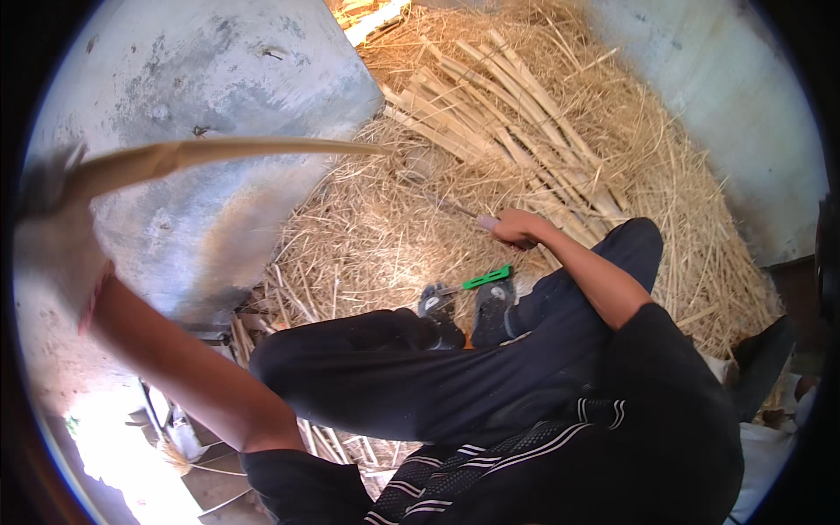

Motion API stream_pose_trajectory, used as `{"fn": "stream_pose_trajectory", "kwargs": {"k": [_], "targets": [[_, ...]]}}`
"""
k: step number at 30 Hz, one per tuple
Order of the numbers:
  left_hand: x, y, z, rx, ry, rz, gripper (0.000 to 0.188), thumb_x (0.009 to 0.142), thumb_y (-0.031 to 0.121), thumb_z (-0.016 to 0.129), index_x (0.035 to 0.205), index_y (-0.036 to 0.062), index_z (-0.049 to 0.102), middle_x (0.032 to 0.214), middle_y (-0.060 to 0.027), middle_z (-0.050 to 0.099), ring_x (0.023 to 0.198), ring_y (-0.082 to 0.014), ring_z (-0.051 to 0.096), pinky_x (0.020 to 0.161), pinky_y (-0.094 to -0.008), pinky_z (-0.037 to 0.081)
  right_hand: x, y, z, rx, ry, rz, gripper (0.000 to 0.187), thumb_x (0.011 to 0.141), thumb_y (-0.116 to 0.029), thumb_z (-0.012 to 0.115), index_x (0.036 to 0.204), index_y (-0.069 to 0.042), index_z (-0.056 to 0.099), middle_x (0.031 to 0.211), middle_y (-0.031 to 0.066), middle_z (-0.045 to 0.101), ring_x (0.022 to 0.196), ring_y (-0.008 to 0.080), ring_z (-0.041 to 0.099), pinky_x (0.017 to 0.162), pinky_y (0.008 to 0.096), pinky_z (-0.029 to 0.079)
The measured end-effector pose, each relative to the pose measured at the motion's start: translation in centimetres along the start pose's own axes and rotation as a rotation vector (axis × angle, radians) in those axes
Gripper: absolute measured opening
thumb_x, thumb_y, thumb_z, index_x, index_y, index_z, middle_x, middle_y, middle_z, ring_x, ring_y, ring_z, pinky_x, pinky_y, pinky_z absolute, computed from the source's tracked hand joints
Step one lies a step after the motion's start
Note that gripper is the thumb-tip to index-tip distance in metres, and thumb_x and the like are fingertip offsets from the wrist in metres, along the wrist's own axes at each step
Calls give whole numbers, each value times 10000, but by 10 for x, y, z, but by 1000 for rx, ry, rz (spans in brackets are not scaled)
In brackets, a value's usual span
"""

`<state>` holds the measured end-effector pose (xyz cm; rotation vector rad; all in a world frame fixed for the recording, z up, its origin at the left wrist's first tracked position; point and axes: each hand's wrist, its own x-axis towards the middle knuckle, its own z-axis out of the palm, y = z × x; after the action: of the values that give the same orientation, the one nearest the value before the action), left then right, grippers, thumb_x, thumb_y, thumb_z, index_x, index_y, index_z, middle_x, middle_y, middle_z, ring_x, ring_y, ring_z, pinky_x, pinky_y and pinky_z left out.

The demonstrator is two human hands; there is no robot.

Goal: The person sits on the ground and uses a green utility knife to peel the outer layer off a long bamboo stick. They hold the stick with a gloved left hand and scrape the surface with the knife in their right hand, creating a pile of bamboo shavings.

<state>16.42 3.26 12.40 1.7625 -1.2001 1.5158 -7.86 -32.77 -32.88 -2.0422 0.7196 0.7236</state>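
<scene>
Out at the far left, my left hand (pixel 57 249), blurred by motion, grips a split bamboo strip (pixel 201 151). The strip curves toward the middle, over the pile of shavings. My right hand (pixel 518 229) is closed around the pale handle of a knife, in front of my bent right knee. Its thin blade (pixel 457 206) points up and left, low over the shavings; the tip is hard to make out. Between my shoes (pixel 444 315) and the shavings lies a tool with a green slotted handle (pixel 487 277).
Many split bamboo strips (pixel 525 114) lie in a bundle on the curly shavings (pixel 367 227) at the back. A worn grey-white wall or panel (pixel 236 79) stands at the left, another pale wall (pixel 717 114) at the right. Bamboo scraps (pixel 324 442) lie by my left thigh.
</scene>
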Motion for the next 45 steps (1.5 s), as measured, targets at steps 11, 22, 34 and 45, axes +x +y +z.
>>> {"fn": "stream_pose_trajectory", "kwargs": {"k": [11, 22, 34, 45], "targets": [[-24, 63, 117, -1061, 282, -877, 298, 942, 234, 386, 718, 70, 493, 624, -52, 475, 520, -193, 423, 545, -360, 427, -174, 35, -33, 508, 177, -42, 178, 835, -164, 619, 847, 9, 577, 593, 22, 550, 453, 97, 520, 407, 272, 401], [-29, 48, 116, -1260, 116, -879, 345, 963, 270, 379, 811, 35, 581, 696, -87, 580, 606, -218, 536, 600, -355, 476, -142, -38, -1, 480, 465, -329, 467, 934, -424, 507, 796, 19, 560, 608, 74, 542, 458, 152, 559, 443, 315, 471], [-40, 26, 140, -828, 207, -796, 326, 966, 261, 371, 796, 36, 536, 735, -99, 584, 618, -249, 556, 606, -419, 512, 10, -33, 47, 285, 566, -224, 706, 980, -600, 334, 759, 21, 588, 654, 196, 583, 672, 337, 604, 693, 479, 462], [-31, 43, 113, -1055, 356, -1112, 356, 919, 235, 333, 586, 116, 373, 548, -31, 345, 461, -171, 292, 480, -337, 304, 78, -28, 80, 254, 665, -187, 738, 949, -624, 389, 884, 60, 659, 781, 239, 658, 805, 405, 656, 771, 488, 497]]}}
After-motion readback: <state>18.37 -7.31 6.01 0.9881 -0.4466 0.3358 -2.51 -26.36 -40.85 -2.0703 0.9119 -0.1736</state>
